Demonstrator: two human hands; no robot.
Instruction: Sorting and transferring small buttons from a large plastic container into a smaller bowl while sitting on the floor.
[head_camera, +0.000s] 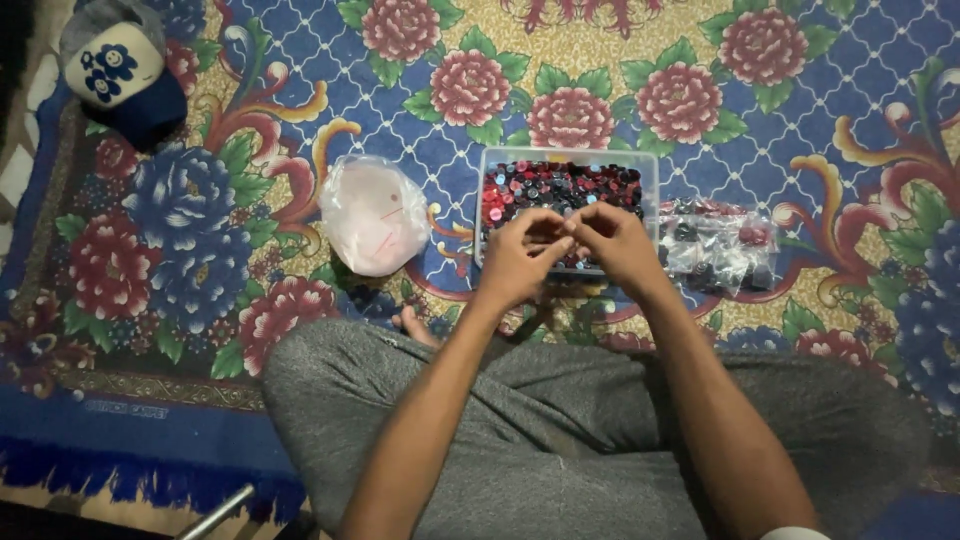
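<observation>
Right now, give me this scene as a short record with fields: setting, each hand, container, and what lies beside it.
setting: person sits cross-legged on a floral carpet, seen from above
left hand: left hand raised over the box, fingertips meeting the right's; anything pinched is too small to tell
right hand: right hand likewise, fingers curled
container: clear plastic box filled with small red and dark round pieces
left of box: pale pink plastic bag
right of box: clear bag of dark pieces
far corner: cap
</observation>
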